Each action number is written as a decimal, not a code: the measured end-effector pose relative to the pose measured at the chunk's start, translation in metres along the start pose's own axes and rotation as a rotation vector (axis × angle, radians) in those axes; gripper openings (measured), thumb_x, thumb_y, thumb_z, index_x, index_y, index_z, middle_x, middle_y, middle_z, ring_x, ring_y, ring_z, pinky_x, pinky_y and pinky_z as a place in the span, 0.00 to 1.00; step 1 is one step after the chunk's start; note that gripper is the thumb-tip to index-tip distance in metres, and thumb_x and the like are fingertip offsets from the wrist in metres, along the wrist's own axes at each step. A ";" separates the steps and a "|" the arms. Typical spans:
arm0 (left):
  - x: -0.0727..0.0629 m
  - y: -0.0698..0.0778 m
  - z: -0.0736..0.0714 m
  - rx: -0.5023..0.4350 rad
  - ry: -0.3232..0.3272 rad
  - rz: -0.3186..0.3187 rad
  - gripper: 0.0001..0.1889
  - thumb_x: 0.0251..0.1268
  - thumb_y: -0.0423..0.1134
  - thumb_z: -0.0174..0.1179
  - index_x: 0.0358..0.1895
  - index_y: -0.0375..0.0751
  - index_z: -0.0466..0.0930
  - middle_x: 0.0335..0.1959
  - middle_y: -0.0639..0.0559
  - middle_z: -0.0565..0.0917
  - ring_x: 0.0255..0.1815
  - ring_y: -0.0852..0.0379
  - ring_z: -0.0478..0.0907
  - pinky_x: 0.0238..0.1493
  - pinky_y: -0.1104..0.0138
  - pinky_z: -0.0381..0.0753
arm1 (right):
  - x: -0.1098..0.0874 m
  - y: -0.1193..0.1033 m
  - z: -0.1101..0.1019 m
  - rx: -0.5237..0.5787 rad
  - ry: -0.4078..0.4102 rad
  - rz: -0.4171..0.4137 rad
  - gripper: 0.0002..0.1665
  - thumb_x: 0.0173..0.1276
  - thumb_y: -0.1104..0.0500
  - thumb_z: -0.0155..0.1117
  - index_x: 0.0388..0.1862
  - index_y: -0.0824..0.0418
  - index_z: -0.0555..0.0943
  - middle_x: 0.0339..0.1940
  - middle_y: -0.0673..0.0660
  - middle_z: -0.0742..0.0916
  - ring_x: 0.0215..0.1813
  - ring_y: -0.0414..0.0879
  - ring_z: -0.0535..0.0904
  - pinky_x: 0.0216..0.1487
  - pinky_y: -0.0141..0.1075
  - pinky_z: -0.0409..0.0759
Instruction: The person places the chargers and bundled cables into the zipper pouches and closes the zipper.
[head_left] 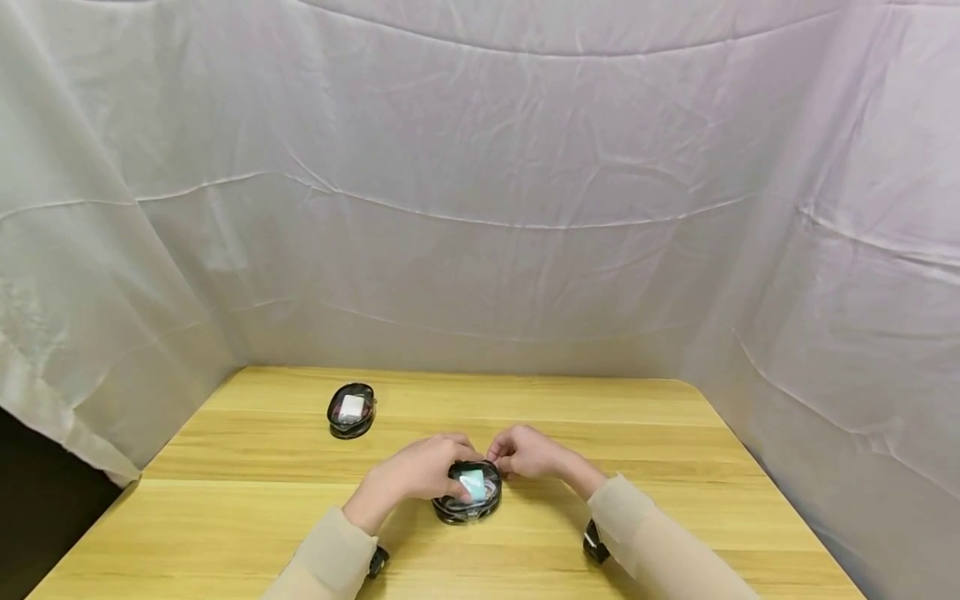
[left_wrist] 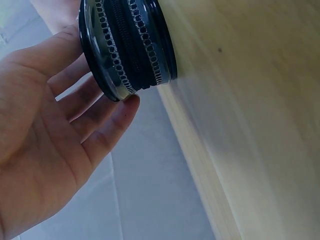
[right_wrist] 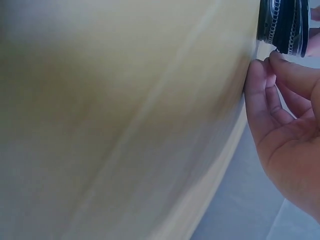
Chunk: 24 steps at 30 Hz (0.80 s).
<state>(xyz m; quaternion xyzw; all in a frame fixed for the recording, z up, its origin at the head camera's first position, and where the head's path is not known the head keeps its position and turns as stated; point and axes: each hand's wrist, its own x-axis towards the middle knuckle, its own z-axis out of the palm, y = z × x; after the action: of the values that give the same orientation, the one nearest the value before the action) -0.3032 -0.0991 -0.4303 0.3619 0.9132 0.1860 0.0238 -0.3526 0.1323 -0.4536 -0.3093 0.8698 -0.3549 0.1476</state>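
A small oval pouch with a clear top and black trim (head_left: 457, 514) lies on the table in front of me, a light-blue packet (head_left: 472, 483) showing inside. My left hand (head_left: 423, 469) grips it from the left, thumb over the top and fingers round the far side. In the left wrist view the black zipper (left_wrist: 127, 42) runs along the pouch's side wall, teeth together. At the pouch's right far edge, my right hand (head_left: 531, 454) pinches the zipper pull between thumb and forefinger; the fingertips (right_wrist: 276, 56) mostly hide it.
A second similar oval pouch (head_left: 339, 427), with a white packet inside, stands farther back to the left on the wooden table (head_left: 637, 433). Pale cloth curtains (head_left: 480, 275) enclose the table at the back and sides.
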 end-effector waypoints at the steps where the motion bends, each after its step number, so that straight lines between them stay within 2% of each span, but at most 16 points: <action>1: 0.000 0.000 0.000 0.004 -0.001 -0.001 0.29 0.56 0.45 0.79 0.62 0.44 0.85 0.53 0.56 0.84 0.54 0.58 0.81 0.60 0.60 0.82 | 0.000 0.000 0.000 -0.002 0.001 -0.003 0.09 0.69 0.74 0.63 0.35 0.63 0.85 0.30 0.51 0.87 0.30 0.42 0.81 0.31 0.33 0.84; 10: -0.001 0.003 0.000 0.017 0.005 0.002 0.28 0.56 0.45 0.79 0.62 0.44 0.86 0.52 0.57 0.83 0.50 0.59 0.81 0.55 0.64 0.83 | -0.002 0.002 0.000 -0.032 0.003 -0.024 0.08 0.68 0.74 0.65 0.34 0.63 0.85 0.30 0.51 0.87 0.31 0.42 0.82 0.32 0.32 0.83; 24: -0.002 0.005 0.001 0.041 0.004 -0.017 0.28 0.56 0.46 0.79 0.61 0.43 0.86 0.52 0.57 0.83 0.50 0.59 0.81 0.54 0.65 0.83 | -0.013 0.006 -0.006 -0.061 -0.016 -0.041 0.02 0.69 0.68 0.69 0.35 0.66 0.86 0.28 0.49 0.87 0.30 0.38 0.78 0.33 0.30 0.78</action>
<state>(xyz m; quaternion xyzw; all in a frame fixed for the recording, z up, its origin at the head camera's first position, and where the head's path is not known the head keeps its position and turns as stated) -0.2987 -0.0972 -0.4294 0.3539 0.9200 0.1678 0.0160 -0.3479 0.1471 -0.4534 -0.3343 0.8725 -0.3288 0.1377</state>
